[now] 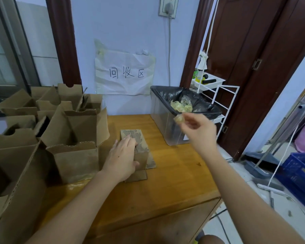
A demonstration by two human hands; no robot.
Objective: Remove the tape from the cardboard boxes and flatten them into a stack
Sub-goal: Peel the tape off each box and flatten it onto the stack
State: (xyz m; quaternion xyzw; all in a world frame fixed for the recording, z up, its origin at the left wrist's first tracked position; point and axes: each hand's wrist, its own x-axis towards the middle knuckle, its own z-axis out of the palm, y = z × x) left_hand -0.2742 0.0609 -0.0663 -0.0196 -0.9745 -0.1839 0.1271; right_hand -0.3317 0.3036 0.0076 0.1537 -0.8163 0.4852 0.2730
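A small cardboard box [141,150] stands on the wooden table [174,182], its top face torn where tape came off. My left hand [121,159] grips its left side, fingers over the top and thumb on the front. My right hand [199,129] is raised to the right of it, beside the clear bin [162,124], and pinches a crumpled ball of tape [179,119] at its fingertips. More wads of used tape [181,104] lie in the bin's black liner. Several open cardboard boxes [74,134] crowd the table's left side.
A paper sign [125,73] is taped to the wall behind. A white wire rack [217,95] stands right of the bin by a brown door. A blue crate [299,176] sits on the floor at right. The table's front edge runs near my forearms.
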